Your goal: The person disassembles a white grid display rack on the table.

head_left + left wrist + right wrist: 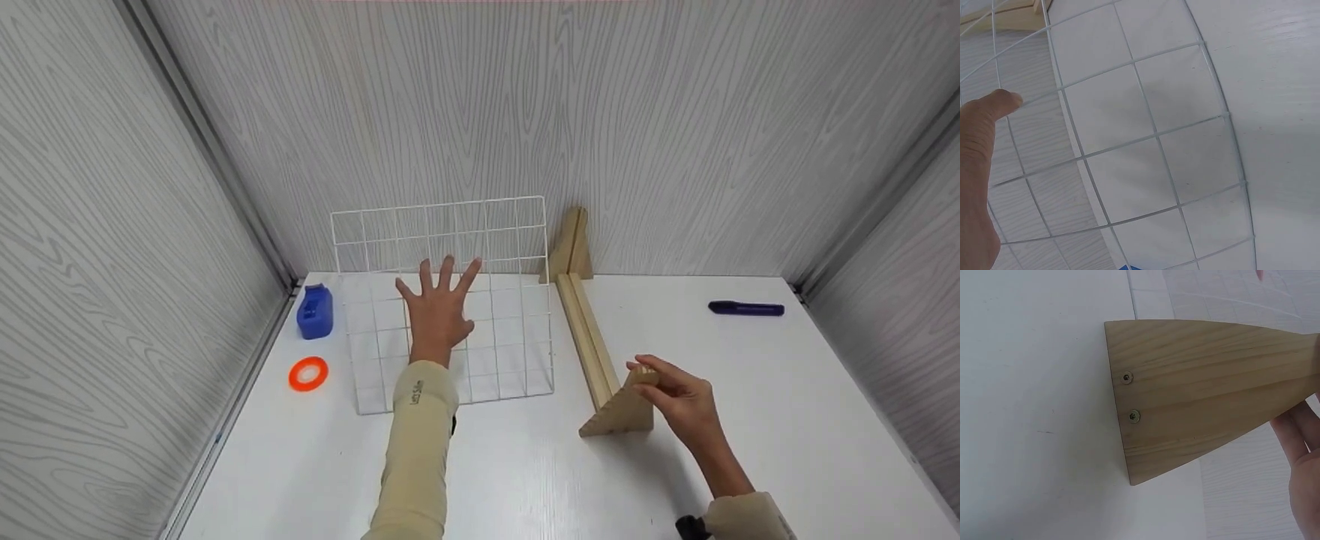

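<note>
A white wire grid panel (523,304) stretches in front of my left hand (437,315), its upper part overlapping the back wall. The left hand's fingers are spread wide over the mesh, and its thumb (985,112) lies by a wire in the left wrist view. To the right is a wooden stand (589,341) with two slotted end pieces joined by a long double rail. My right hand (686,409) pinches the top of the nearer end piece (621,412) between thumb and fingers. Two screws show on that end piece's outer face (1202,394).
A blue tape dispenser (315,313) and an orange tape ring (308,373) lie left of the grid. At the far right is a dark purple marker (746,308). Wood-grain walls (450,97) enclose the white table (525,480) at the back and sides.
</note>
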Demonstrator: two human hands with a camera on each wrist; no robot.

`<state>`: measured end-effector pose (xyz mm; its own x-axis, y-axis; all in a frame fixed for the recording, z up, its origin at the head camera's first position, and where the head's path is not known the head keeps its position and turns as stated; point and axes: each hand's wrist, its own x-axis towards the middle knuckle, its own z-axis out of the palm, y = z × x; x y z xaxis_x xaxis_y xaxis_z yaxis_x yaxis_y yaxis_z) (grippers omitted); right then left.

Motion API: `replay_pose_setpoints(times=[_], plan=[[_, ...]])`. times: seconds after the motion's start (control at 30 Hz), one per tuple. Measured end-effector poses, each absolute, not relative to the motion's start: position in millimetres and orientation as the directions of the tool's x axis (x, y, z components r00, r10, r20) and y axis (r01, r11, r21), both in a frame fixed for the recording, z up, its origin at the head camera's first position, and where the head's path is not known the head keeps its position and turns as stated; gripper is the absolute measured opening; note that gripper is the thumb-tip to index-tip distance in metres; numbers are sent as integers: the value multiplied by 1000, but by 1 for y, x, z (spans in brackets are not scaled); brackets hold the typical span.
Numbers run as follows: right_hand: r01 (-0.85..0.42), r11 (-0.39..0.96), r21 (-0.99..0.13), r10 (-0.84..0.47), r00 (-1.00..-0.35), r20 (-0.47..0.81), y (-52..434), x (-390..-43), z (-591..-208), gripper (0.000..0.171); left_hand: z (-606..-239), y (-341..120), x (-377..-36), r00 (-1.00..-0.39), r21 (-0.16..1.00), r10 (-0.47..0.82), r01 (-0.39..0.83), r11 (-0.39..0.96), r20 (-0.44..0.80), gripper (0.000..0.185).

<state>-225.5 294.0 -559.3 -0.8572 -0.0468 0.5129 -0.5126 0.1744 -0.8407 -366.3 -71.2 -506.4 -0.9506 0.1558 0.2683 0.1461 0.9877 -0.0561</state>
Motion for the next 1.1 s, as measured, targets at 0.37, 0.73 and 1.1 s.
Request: replay_pose_setpoints(times=[0.37, 0.73, 1.1], plan=[[-599, 121, -792, -75, -801, 594, 296, -223, -561, 43, -503, -71, -370, -949, -56, 179, 170, 984, 259, 110], [-604, 222, -766, -34, -789, 613, 295, -219, -564, 43, -501, -68, -372, -945, -92, 191, 173, 981, 266, 111], [-599, 271, -754, -52, -791, 610, 301, -220, -564, 46, -503, -65, -370, -968, -43, 203, 199, 979, 144, 110]])
